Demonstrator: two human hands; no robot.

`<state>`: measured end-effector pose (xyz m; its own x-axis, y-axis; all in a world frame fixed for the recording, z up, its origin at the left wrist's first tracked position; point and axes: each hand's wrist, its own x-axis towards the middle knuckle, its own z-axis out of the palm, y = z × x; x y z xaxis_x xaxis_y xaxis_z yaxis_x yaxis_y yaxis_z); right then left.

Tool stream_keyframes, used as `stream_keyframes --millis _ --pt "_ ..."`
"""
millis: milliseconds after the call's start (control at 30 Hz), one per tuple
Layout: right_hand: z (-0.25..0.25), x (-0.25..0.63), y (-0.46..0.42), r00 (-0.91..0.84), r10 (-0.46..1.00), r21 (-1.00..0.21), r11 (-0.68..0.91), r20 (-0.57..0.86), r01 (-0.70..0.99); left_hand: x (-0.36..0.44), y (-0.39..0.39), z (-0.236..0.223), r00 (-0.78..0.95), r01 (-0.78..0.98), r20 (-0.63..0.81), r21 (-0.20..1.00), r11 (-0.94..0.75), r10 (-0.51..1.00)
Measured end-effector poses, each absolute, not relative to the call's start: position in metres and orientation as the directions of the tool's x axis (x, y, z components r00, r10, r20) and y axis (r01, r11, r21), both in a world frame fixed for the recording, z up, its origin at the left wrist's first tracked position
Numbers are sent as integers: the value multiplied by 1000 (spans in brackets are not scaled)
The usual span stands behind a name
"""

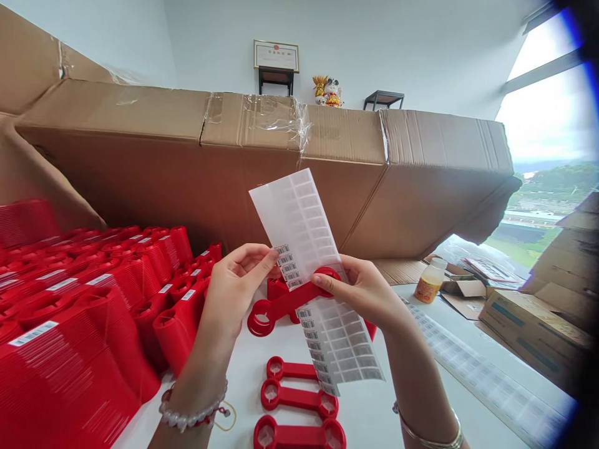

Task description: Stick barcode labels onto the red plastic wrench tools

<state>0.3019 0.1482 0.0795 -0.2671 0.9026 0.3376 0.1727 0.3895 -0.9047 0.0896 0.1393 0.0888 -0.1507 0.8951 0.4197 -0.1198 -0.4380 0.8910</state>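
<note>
My right hand (pixel 358 284) holds a white sheet of barcode labels (pixel 304 212) together with a red plastic bar with ringed ends (pixel 290 302), its thumb pressing on one ring. The bar lies across the front of the sheet, its other ring pointing to the lower left. At the sheet's left edge my left hand (pixel 243 274) pinches a small barcode label (pixel 281 249) between thumb and forefinger. Several printed labels run down that edge; the other columns look blank. Below the hands, similar red bars (pixel 299 398) lie in a row on the white table (pixel 374 405).
Stacks of red plastic pieces (pixel 103 324), many with white labels, crowd the left side. A large cardboard wall (pixel 234 174) spans the back. On the right are a jar (pixel 429 280), another label sheet (pixel 486 368) and a cardboard box (pixel 533 324).
</note>
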Motion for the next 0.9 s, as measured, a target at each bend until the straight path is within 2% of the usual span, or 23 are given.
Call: stream_keyframes --millis 200,333,433,567,800,900 --pt "78 297 151 -212 913 -911 382 347 155 88 137 89 -80 -322 315 889 -324 946" --pt "77 299 155 -84 931 -922 364 356 129 83 127 94 43 -395 293 883 -254 955" --pt "79 303 155 42 925 -925 376 378 54 85 115 100 131 -344 240 921 -183 962" --pt "84 305 146 166 881 -893 451 444 -5 98 104 99 104 -189 213 963 -191 971" --pt "88 302 130 156 841 -855 516 518 57 111 101 93 76 -131 253 961 -242 965" --pt "88 301 128 140 840 -850 526 524 24 110 101 95 50 -80 280 958 -276 959"
